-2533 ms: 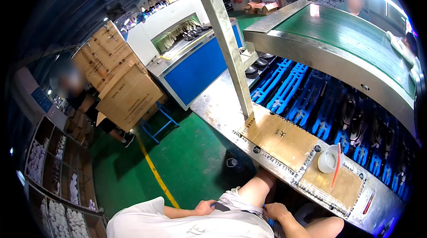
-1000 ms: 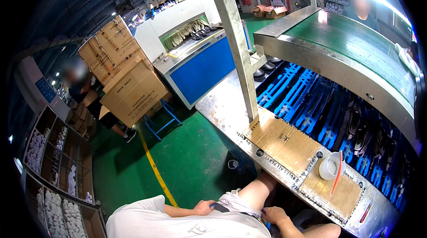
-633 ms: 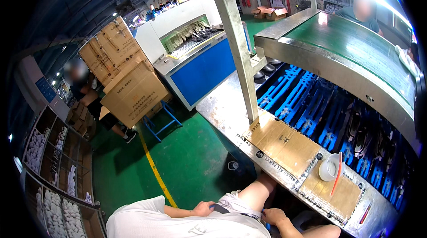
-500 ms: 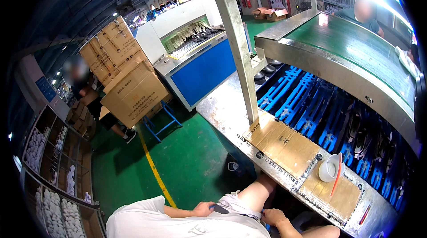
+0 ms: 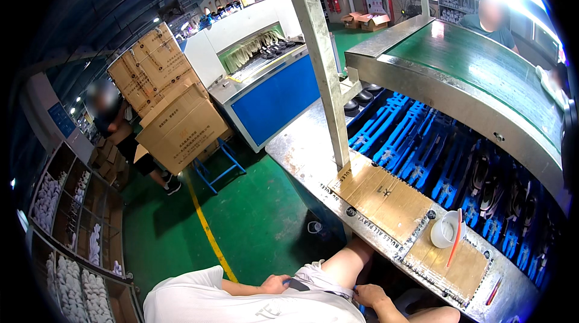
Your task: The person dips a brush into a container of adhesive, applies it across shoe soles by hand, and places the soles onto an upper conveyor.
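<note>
My left hand [image 5: 277,284] rests at my lap with its fingers curled closed at the end of a dark strip [image 5: 300,285] that has a bit of blue at its tip. What exactly it grips is too small to make out. Across my thigh, beside the bench edge, my right hand [image 5: 370,294] is also closed, with a little blue showing under it; what lies in its fingers is hidden. Pale bunched cloth [image 5: 313,273] lies over my leg between the two hands.
On the metal bench [image 5: 307,136], cardboard sheets [image 5: 380,193] lie beneath a white cup [image 5: 443,235] and a red stick-like tool [image 5: 456,244]. Blue racks [image 5: 386,124] run under a green conveyor [image 5: 458,51]. A post [image 5: 322,69] rises from the bench. Large cartons [image 5: 181,127] and another person [image 5: 114,118] are left.
My hands stay where they were. The person at the left has shifted slightly, with an arm now raised nearer the cartons; the person behind the conveyor has moved a little.
</note>
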A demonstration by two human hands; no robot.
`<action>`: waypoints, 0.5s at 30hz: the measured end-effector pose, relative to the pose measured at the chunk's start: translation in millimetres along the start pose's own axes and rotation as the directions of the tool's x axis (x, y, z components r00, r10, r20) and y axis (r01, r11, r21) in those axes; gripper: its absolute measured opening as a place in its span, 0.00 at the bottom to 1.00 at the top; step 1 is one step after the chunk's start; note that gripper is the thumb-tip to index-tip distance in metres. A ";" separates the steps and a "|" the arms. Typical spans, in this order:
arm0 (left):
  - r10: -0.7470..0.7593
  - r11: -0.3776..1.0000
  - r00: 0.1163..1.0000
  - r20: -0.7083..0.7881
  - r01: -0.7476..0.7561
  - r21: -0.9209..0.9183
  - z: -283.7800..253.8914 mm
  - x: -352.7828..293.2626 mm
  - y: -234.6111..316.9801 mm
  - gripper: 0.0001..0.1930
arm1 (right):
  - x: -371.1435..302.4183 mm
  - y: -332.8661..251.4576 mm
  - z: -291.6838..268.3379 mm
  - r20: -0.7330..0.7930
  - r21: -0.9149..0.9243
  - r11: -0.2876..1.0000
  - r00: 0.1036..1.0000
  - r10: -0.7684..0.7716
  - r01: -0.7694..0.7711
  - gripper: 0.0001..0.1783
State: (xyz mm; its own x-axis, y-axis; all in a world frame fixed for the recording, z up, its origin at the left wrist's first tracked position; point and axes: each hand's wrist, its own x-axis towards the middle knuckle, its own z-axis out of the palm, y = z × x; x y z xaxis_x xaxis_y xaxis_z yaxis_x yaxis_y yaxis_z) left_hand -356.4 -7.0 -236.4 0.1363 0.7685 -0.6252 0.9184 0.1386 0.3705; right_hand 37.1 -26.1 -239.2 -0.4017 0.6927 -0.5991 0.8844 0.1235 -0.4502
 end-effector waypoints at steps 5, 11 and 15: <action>-0.007 1.000 1.000 -0.009 0.007 0.006 0.4 0.7 -0.4 0.24 | -0.7 -1.4 -1.3 -0.002 -0.002 1.000 1.000 0.004 -0.004 0.19; -0.016 1.000 1.000 -0.015 0.016 0.016 3.7 2.8 -3.9 0.24 | 2.9 3.2 5.3 -0.015 0.000 1.000 1.000 -0.013 0.013 0.21; -0.015 1.000 1.000 -0.023 0.015 0.002 3.9 1.8 -2.9 0.23 | 3.2 3.4 6.2 -0.018 0.012 1.000 1.000 -0.014 0.014 0.21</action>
State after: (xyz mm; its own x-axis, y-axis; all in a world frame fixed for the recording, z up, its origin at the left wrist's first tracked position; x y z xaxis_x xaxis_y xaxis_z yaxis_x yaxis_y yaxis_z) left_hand -357.4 -8.5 -241.2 0.1141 0.7808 -0.6143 0.9212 0.1484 0.3597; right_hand 37.3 -27.8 -246.8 -0.4096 0.7038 -0.5805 0.8756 0.1248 -0.4667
